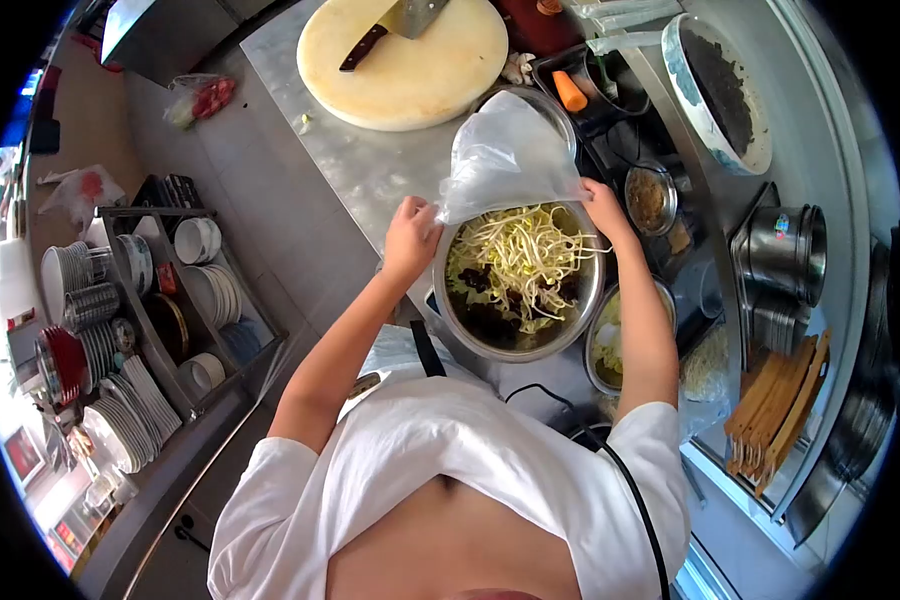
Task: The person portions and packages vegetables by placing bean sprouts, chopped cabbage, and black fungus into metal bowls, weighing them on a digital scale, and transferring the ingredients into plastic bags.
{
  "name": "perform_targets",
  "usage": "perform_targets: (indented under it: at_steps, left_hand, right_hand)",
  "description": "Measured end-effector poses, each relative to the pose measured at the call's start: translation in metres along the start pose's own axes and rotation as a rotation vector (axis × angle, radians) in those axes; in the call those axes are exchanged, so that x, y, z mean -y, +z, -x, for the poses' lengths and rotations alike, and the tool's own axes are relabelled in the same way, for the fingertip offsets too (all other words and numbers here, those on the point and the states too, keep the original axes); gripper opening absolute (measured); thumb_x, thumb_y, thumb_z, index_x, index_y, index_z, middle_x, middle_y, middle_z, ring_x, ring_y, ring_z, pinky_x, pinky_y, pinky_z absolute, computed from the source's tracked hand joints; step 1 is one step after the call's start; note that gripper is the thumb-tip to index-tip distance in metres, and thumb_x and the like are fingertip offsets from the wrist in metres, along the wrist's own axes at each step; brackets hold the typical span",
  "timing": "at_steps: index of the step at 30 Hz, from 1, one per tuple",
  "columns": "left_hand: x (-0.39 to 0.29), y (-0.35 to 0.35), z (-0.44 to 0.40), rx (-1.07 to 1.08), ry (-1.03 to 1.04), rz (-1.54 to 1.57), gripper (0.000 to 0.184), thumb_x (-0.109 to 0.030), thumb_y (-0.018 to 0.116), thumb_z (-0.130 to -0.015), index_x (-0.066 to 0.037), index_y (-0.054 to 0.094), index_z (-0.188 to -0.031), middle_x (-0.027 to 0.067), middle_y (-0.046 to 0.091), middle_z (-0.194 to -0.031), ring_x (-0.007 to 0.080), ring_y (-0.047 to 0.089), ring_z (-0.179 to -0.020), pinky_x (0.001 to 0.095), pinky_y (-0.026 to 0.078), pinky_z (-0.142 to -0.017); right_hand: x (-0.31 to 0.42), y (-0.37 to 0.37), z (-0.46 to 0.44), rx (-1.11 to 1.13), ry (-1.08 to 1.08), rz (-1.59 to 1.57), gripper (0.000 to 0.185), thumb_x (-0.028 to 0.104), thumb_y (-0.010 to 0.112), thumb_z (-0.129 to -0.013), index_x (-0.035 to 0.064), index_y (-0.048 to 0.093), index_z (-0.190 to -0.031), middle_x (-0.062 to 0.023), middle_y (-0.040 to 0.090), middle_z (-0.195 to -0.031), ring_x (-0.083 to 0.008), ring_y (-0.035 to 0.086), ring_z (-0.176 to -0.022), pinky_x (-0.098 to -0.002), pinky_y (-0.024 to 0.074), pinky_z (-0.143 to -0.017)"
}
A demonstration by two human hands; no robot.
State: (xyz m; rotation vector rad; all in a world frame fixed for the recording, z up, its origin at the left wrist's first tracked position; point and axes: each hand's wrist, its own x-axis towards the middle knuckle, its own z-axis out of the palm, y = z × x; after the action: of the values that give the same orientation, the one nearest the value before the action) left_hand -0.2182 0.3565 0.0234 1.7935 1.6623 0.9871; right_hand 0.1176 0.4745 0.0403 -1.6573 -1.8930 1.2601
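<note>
A clear plastic bag [510, 150] is stretched across the far side of a round metal bowl [515, 354]. My left hand [412, 238] is closed on the bag's left edge, just beside the bowl's rim. On the other side, my right hand [602, 210] pinches the bag's right edge. Bean sprouts [528, 245] lie heaped in the bowl, on top of leafy greens [485, 300] with dark red patches. A few sprouts reach over the right rim. The bag covers part of another metal bowl behind it.
Beyond the bag, a round cutting board [405, 85] holds a cleaver [410, 18]. A carrot [570, 92] sits in a dark tray at right. Another metal bowl [610, 345] stands below my right forearm. Stacked plates [120, 435] fill a rack at left; wooden-handled utensils [780, 405] are at right.
</note>
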Motion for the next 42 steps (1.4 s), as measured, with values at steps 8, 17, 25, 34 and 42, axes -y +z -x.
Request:
perform_targets:
  at_steps: [8,17,25,34,42]
  left_hand:
    - [-0.032,-0.012,0.009,-0.010,0.124,-0.064,0.030,-0.006,0.064,-0.067,-0.005,0.048,-0.092,0.0133,0.057,-0.081,0.0317,0.054,-0.077,0.0389,0.042,-0.066]
    - [-0.029,-0.009,0.064,-0.009,-0.245,0.294,0.023,0.000,0.049,-0.077,-0.004,0.044,-0.100,0.0184,0.057,-0.074,0.0339,0.056,-0.059,0.0389,0.044,-0.054]
    - [-0.026,-0.032,0.106,0.144,-0.168,0.270,0.012,0.001,0.047,-0.080,-0.002,0.046,-0.091,0.0167,0.053,-0.074,0.0315,0.054,-0.067,0.0347,0.044,-0.059]
    - [-0.042,-0.041,0.137,0.226,-0.434,0.448,0.003,-0.003,0.045,-0.085,-0.002,0.043,-0.084,0.0091,0.043,-0.062,0.0135,0.044,-0.056,0.0298,0.040,-0.053]
    - [-0.028,-0.047,0.075,-0.105,-0.318,0.509,0.020,-0.010,0.051,-0.084,0.000,0.038,-0.071,0.0038,0.035,-0.058,0.0112,0.031,-0.056,0.0274,0.033,-0.050]
  right_hand:
    - [-0.050,-0.004,0.059,-0.054,0.103,-0.211,0.033,0.008,0.052,-0.081,-0.0028,0.054,-0.112,-0.0127,0.063,-0.101,-0.0151,0.057,-0.091,-0.0269,0.0431,-0.081]
    - [-0.016,0.046,0.160,-0.276,0.068,0.180,0.030,0.011,0.043,-0.087,0.0020,0.048,-0.115,-0.0252,0.058,-0.095,-0.0424,0.054,-0.089,-0.0449,0.0434,-0.074]
    - [-0.051,0.088,0.223,-0.392,0.126,0.022,0.036,0.018,0.043,-0.089,-0.0050,0.047,-0.116,-0.0260,0.059,-0.096,-0.0400,0.056,-0.091,-0.0424,0.0442,-0.077]
    - [-0.008,0.097,0.241,-0.462,0.320,0.338,0.035,0.019,0.041,-0.090,0.0076,0.044,-0.123,-0.0288,0.057,-0.089,-0.0444,0.055,-0.084,-0.0471,0.0443,-0.070]
    - [0.110,0.022,0.173,-0.292,0.271,0.537,0.048,0.006,0.039,-0.083,0.0213,0.045,-0.127,-0.0278,0.056,-0.097,-0.0418,0.055,-0.091,-0.0442,0.0438,-0.077]
